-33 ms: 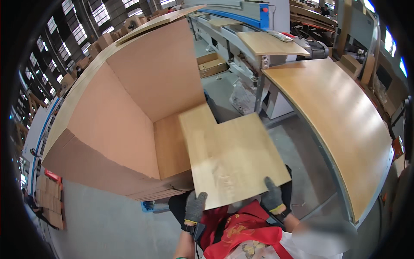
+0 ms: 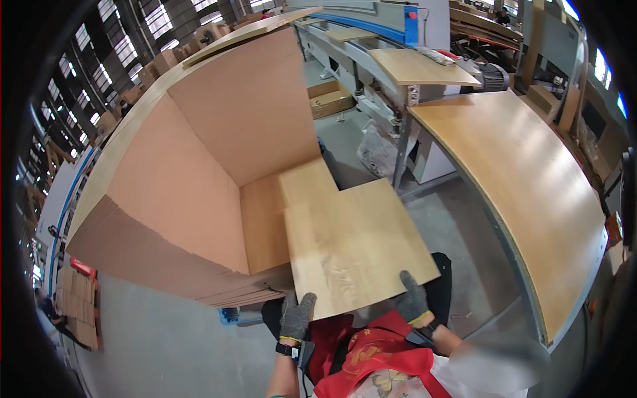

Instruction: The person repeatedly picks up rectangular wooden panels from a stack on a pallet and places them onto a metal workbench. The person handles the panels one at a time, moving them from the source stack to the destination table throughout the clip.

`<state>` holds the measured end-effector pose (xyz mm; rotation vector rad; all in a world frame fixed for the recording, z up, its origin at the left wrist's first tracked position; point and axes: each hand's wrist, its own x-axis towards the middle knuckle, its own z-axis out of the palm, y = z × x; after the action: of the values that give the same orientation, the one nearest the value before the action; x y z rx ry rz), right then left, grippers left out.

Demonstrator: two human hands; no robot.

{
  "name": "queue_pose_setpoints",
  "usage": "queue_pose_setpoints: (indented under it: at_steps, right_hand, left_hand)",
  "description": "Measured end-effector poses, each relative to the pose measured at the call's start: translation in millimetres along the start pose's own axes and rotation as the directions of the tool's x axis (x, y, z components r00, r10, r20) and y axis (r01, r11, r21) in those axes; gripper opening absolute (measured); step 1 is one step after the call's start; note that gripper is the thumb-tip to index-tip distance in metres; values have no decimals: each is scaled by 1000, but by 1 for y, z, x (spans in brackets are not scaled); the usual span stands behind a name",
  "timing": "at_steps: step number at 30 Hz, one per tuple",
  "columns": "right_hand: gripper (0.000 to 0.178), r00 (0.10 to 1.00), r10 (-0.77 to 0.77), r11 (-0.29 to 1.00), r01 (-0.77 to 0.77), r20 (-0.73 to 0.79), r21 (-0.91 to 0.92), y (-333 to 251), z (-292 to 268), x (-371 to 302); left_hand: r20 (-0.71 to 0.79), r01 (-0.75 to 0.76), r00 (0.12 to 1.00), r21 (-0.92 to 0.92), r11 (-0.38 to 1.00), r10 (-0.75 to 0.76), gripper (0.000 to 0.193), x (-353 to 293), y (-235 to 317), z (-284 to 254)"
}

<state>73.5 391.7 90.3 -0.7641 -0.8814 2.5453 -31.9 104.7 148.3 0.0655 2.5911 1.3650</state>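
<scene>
A thin pale wood board (image 2: 358, 249) lies almost flat in front of my body. My left hand (image 2: 296, 318), in a grey glove, grips its near left corner with the thumb on top. My right hand (image 2: 413, 302), gloved the same way, holds the near edge by the right corner. The fingers under the board are hidden. Beyond its far left edge shows another pale wood surface (image 2: 310, 178), beside a browner wood surface (image 2: 264, 229). These sit low in the inner corner of a tall pinkish-brown stack (image 2: 179, 179) that looks like piled boards.
To the right stands a curved-looking table with a glossy wood top (image 2: 524, 172). Behind are a long machine with a blue rail (image 2: 371, 23), a smaller wood panel (image 2: 421, 68) and an open cardboard box (image 2: 330, 99). A blue pallet piece (image 2: 229, 316) shows under the stack.
The board has shifted slightly left, with both hands holding it. Its far left edge now stands out from the pale surface beyond.
</scene>
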Motion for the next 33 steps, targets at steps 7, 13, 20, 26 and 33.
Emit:
queue_pose_setpoints:
  at_steps: [7, 13, 20, 26, 33]
  right_hand:
    - [43, 919, 395, 919, -394, -16, 36, 86, 114, 49]
    - [64, 966, 156, 736, 25, 205, -677, 122, 147, 110]
    - [44, 812, 457, 874, -485, 362, -17, 130, 24, 137]
    - [34, 583, 114, -146, 811, 804, -567, 34, -94, 123]
    - [39, 589, 399, -683, -321, 703, 656, 19, -92, 123]
  left_hand:
    - [218, -570, 819, 416, 709, 531, 86, 47, 33, -11]
    - [240, -413, 871, 830, 375, 429, 69, 131, 19, 12]
    - [263, -418, 881, 822, 386, 393, 70, 154, 40, 11]
    - [216, -395, 872, 841, 370, 439, 72, 154, 30, 11]
    - [187, -335, 913, 849, 408, 362, 87, 156, 36, 17]
